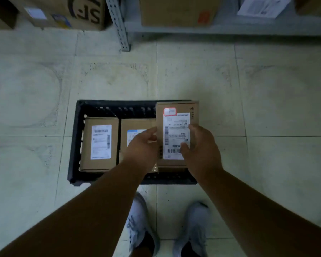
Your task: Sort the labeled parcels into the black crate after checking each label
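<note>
A black crate (76,138) stands on the tiled floor in front of my feet. Inside it lie two cardboard parcels, label up: one at the left (100,143) and one in the middle (135,127), partly hidden by my left hand. I hold a third labeled parcel (176,134) over the crate's right end, its white label and a small red-edged sticker facing me. My left hand (142,145) grips its left edge. My right hand (200,147) grips its right edge, thumb on the label.
A metal shelf post (119,23) stands at the back. Cardboard boxes sit on the floor at the back left (63,12) and on the low shelf (178,11), beside a paper sheet (263,5). My two grey shoes (137,219) are just behind the crate.
</note>
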A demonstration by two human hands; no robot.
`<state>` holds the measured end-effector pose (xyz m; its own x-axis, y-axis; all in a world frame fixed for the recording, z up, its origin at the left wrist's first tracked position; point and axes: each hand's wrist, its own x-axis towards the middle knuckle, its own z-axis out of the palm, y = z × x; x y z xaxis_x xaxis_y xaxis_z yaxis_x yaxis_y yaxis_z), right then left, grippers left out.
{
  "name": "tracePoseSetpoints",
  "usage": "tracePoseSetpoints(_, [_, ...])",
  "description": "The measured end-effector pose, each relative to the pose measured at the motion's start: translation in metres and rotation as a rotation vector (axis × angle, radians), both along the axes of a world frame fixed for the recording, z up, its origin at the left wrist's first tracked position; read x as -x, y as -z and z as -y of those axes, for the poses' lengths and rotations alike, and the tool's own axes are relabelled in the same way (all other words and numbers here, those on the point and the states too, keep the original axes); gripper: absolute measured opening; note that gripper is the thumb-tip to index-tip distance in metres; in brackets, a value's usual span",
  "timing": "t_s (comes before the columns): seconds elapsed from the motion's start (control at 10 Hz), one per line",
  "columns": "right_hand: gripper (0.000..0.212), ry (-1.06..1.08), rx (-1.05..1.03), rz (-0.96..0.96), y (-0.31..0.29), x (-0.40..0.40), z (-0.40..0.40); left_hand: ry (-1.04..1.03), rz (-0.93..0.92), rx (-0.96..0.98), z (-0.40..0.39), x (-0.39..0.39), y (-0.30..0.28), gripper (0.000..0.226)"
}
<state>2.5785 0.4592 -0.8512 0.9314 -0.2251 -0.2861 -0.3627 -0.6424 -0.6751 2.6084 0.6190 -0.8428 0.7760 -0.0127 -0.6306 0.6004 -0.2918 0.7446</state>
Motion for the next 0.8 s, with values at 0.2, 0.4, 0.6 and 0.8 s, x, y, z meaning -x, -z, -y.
tracePoseSetpoints(0.2, [0.060,-0.196,0.201,-0.066,0.094,0.037,-0.009,0.133,-0.090,-0.061,0.003,0.020,0.094,0.035])
tracePoseSetpoints(0.4, [0.059,-0.278,0.244,-0.195,0.129,0.038,-0.016,0.210,-0.052,-0.217,0.000,0.027,0.130,0.025])
tracePoseSetpoints(0.6, [0.064,-0.488,0.351,-0.369,0.149,0.035,-0.012,0.392,-0.068,-0.225,0.015,0.027,0.145,0.027])
tracePoseSetpoints(0.8, [0.060,-0.482,0.313,-0.343,0.128,0.013,-0.017,0.349,-0.001,-0.287,0.016,0.027,0.135,0.035])
